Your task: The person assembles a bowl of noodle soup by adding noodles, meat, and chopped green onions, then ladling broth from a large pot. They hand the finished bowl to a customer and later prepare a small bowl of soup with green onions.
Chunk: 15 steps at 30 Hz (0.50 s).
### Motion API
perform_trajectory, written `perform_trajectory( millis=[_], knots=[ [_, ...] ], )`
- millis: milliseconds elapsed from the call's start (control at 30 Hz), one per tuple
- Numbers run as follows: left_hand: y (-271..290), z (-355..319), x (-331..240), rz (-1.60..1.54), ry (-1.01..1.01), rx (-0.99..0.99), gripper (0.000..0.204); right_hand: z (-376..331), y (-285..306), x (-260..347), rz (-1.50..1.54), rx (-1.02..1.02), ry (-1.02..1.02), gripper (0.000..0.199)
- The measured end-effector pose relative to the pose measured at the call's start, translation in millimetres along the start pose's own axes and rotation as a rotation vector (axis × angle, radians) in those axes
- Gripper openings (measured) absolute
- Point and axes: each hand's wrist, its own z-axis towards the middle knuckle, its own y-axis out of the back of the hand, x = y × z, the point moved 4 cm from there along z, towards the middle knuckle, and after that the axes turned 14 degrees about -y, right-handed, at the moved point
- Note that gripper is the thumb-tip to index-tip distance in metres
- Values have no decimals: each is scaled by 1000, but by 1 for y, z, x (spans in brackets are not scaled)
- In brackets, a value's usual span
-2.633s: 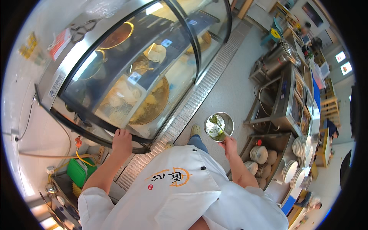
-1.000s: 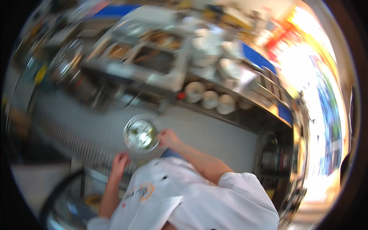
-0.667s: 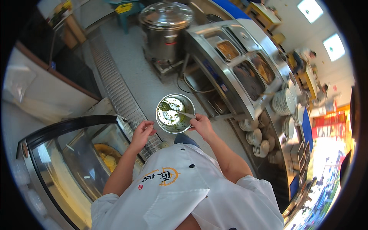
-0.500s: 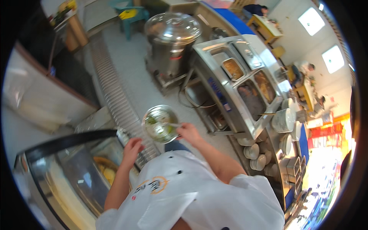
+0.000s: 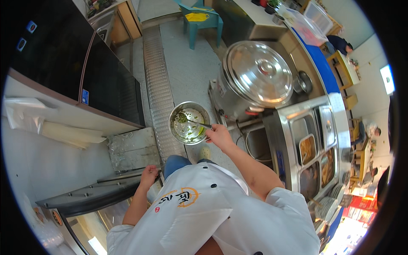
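Observation:
My right hand (image 5: 219, 137) grips the rim of a round metal bowl (image 5: 189, 103), together with the handle of a metal spoon (image 5: 199, 123). The spoon reaches into the bowl, its head hidden in a clump of chopped greens (image 5: 182, 117). A whitish layer and scattered green bits cover the bowl's bottom. Off to the left and lower, my left hand (image 5: 148, 175) is held by the dark edge of a glass-topped case (image 5: 106, 193). Its fingers are loosely bent and a little apart, with nothing visible in them.
A large lidded steel pot (image 5: 259, 74) stands ahead right. Beside it, a steel counter (image 5: 289, 170) holds food pans and stacked plates (image 5: 327, 208). A metal floor grate (image 5: 159, 85) runs past a dark-fronted cabinet (image 5: 112, 80). A teal chair (image 5: 204, 25) stands farther off; people sit at far tables.
The view has swung, so the pot and counter sit farther right. The bowl is still in my right hand, and my left hand remains near the case.

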Motion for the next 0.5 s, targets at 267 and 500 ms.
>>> perform_trajectory(
  millis=[267,500],
  knots=[
    [74,228,-118,-89,-11,-48,26,181,-57,209,75,84,-69,16],
    [207,487,-258,21,-181,17,31,301,-114,394,340,8,-136,13]
  ],
)
